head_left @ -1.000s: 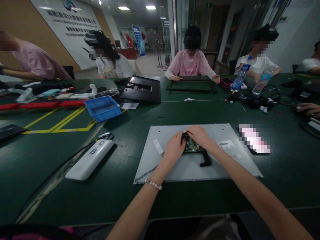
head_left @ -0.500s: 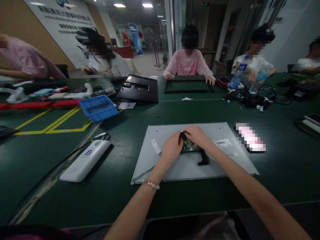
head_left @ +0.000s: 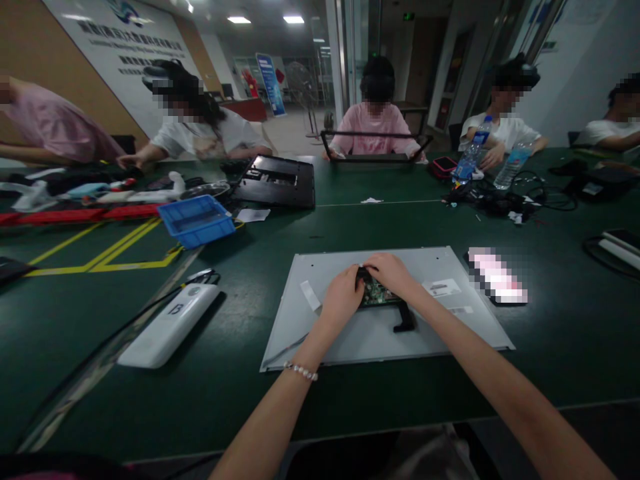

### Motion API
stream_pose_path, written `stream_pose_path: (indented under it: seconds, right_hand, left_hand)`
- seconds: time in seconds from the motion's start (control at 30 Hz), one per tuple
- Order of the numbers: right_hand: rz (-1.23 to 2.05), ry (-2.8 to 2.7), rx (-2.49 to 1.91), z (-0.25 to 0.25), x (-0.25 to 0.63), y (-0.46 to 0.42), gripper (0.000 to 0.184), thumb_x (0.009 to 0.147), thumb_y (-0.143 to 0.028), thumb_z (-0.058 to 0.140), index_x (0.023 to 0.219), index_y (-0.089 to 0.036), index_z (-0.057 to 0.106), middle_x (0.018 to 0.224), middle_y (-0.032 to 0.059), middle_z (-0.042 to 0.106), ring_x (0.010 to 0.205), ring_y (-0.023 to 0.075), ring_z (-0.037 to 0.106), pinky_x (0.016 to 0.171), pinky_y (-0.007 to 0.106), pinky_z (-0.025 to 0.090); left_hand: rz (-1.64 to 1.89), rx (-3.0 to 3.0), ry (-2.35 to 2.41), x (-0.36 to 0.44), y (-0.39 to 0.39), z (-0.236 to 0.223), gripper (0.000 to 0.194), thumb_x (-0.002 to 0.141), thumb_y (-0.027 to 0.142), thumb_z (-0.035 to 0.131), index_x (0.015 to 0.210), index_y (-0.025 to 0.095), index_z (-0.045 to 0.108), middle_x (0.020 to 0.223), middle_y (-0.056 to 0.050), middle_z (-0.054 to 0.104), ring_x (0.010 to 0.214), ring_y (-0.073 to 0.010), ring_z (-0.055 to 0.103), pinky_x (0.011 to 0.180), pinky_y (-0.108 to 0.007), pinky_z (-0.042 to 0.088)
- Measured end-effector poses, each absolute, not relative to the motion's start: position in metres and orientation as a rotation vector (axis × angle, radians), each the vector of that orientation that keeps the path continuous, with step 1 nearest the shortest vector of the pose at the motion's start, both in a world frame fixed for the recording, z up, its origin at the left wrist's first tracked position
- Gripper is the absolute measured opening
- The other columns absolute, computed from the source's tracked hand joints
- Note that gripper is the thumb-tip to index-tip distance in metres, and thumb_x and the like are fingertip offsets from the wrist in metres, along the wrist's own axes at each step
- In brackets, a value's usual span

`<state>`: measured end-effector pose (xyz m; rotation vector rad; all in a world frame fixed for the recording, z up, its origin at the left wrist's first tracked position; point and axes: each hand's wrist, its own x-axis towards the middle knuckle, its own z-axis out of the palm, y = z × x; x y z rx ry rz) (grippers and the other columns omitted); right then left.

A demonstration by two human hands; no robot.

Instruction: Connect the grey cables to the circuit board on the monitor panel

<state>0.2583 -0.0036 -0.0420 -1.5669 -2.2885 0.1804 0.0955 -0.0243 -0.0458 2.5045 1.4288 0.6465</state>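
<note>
A green circuit board [head_left: 379, 295] in a dark mount lies on the back of a silvery display panel [head_left: 345, 340], in the middle of the table. My left hand [head_left: 343, 291] is closed on the board's left end, fingers bent against its edge. From the far side, my right hand [head_left: 391, 272] curls its fingers over the top edge, close to the left fingertips. Whatever sits between the fingertips is too small to make out. A black bracket [head_left: 406, 319] sticks out below the board. White labels [head_left: 443, 287] are stuck to the panel.
A white power bank [head_left: 170, 325] with a cable lies left, a phone [head_left: 497, 277] right of the panel. Beyond are a blue bin [head_left: 197, 223], a black monitor back cover [head_left: 277, 181] and bottles [head_left: 473, 150]. Across the table, a person holds a black frame [head_left: 375, 135]; others sit alongside.
The person opposite has tilted the black frame up from the table. A person at the left has reached an arm outward. My hands stay in place on the circuit board.
</note>
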Motion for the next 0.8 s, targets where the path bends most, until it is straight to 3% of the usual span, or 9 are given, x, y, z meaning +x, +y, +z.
stream_pose_path:
  seconds: [0.5,0.67,0.8]
  right_hand:
    - [0.197,-2.242,-1.559,-0.021,0.278,-0.015,0.027,0.085,-0.020,0.051,0.108,-0.017,0.064,0.108,0.0084,0.066,0.104,0.0205,0.058,0.090,0.030,0.043]
    - [0.274,-2.142,-1.625,-0.017,0.336,-0.037,0.027,0.084,-0.022,0.051,0.107,-0.019,0.065,0.110,0.0084,0.065,0.104,0.0215,0.058,0.094,0.035,0.042]
    - [0.410,-2.039,-1.713,-0.031,0.374,-0.057,0.031,0.080,-0.023,0.056,0.110,-0.019,0.063,0.111,0.0092,0.063,0.094,0.0206,0.060,0.085,0.035,0.046]
  left_hand:
    - [0.601,2.482,1.507,0.095,-0.025,-0.044,0.038,0.089,0.019,0.043,0.127,0.016,0.040,0.109,-0.012,0.062,0.096,-0.0239,0.061,0.082,-0.034,0.048]
    - [0.744,2.566,1.431,0.096,-0.026,-0.039,0.038,0.090,0.019,0.042,0.127,0.013,0.041,0.127,-0.014,0.052,0.115,-0.0232,0.051,0.097,-0.037,0.041]
    - [0.678,2.751,1.213,0.103,-0.038,-0.027,0.035,0.092,0.023,0.040,0.126,0.015,0.043,0.134,-0.012,0.046,0.126,-0.0222,0.040,0.105,-0.039,0.033]
